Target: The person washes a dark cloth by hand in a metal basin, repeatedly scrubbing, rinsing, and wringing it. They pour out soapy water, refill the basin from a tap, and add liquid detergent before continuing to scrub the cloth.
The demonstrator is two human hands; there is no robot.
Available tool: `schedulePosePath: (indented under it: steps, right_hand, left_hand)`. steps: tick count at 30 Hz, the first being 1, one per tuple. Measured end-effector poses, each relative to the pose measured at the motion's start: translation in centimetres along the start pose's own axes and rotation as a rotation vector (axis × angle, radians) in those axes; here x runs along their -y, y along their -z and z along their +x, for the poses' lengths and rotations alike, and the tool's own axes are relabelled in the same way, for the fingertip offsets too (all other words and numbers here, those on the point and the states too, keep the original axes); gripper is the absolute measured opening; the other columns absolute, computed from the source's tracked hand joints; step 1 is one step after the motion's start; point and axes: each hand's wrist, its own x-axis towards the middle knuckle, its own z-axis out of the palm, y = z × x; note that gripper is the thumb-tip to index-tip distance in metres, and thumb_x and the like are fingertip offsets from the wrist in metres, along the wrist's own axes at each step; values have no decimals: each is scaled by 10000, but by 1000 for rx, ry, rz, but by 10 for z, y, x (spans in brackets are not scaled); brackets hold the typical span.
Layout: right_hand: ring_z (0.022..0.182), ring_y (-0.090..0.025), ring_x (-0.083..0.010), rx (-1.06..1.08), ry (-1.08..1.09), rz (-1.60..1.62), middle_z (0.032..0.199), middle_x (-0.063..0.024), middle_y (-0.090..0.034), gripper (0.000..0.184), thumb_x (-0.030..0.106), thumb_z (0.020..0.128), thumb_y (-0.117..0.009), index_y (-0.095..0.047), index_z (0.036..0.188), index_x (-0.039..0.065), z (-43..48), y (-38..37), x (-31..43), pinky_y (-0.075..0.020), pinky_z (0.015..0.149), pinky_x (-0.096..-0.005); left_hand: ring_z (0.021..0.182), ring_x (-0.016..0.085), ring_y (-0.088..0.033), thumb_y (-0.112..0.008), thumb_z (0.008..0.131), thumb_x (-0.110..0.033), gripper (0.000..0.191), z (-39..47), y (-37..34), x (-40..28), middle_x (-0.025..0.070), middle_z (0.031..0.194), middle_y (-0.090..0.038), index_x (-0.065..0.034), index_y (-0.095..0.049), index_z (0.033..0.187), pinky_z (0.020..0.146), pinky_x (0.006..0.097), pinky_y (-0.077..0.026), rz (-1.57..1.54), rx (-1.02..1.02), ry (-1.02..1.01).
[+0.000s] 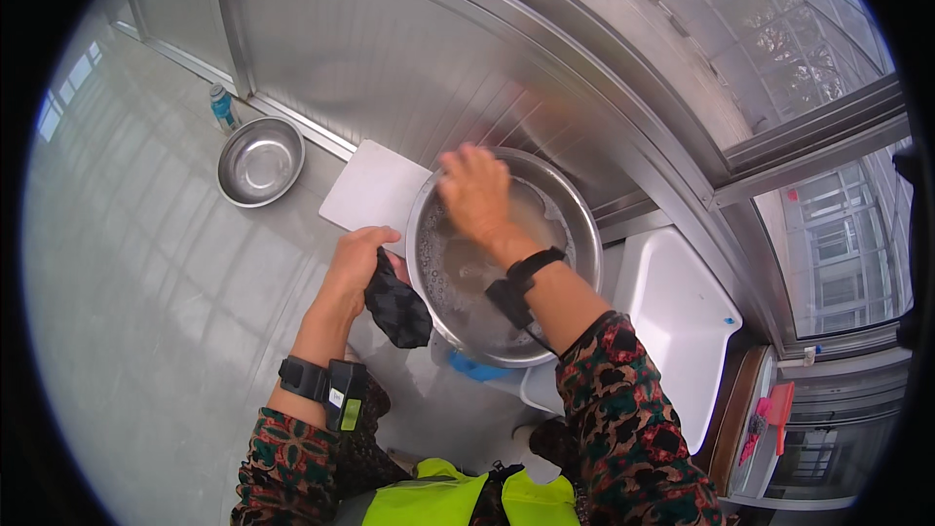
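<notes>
A black wet-looking cloth item (398,303), possibly a sock, hangs from my left hand (358,256), which grips its upper end just outside the left rim of a large stainless steel basin (595,263). Cloudy water (467,263) with bubbles along its edge fills part of the basin. Over the far left side of that basin is my right hand (475,190), blurred, fingers extended and somewhat apart, with nothing visible in it. Whether its fingertips touch the far rim I cannot tell. Each wrist wears a black strap with a small device.
A white board (376,186) lies left of the large basin. Farther left stand a smaller steel bowl (248,168) and a blue bottle (223,108). A white sink (672,307) is at the right, a metal-framed panel wall (380,36) behind. Something blue (478,367) shows under the basin.
</notes>
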Motion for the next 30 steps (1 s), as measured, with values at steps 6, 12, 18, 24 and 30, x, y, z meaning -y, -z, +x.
schedulePosePath:
  steps: [6, 12, 18, 24, 30]
  right_hand:
    - [1284, -327, -416, -14, 160, 389, 1369, -240, -364, 479, 176, 812, -620, -472, 1256, 70, -96, 24, 79, -288, 1036, -481]
    - [1302, -310, -410, 252, -95, 109, 1395, -244, -341, 529, 204, 833, -586, -422, 1319, 78, -214, 65, 59, -255, 1040, -541]
    - [1268, -352, -442, -51, -632, -125, 1394, -269, -355, 672, 194, 771, -659, -368, 1355, 36, -210, 63, -26, -275, 1046, -527]
    - [1156, -495, -433, -27, -948, 15, 1330, -300, -428, 710, 203, 772, -656, -291, 1354, 23, -162, 67, -90, -413, 972, -465]
    - [994, -613, -414, 120, -1087, 21, 1017, -261, -645, 441, 271, 767, -662, -536, 1098, 9, -148, 68, -112, -487, 866, -458]
  left_hand:
    - [537, 130, -498, -591, 831, -203, 199, 8, 4, 4, 68, 702, -607, -17, -654, 857, 493, 259, -397, 43, -34, -121]
    - [544, 112, -494, -606, 824, -191, 189, 4, 4, 15, 48, 648, -604, -12, -626, 765, 500, 249, -381, 349, 150, -171]
    - [610, 163, -553, -619, 801, -148, 194, 12, 4, 24, 79, 696, -593, 41, -600, 764, 558, 319, -454, 462, 147, -118]
    - [704, 186, -604, -634, 780, -118, 231, 16, 4, 31, 115, 802, -644, 72, -619, 911, 630, 339, -488, 399, 154, -144]
    - [759, 210, -631, -622, 749, -60, 281, 16, -1, 28, 145, 866, -666, 89, -614, 987, 690, 345, -500, 485, 122, -210]
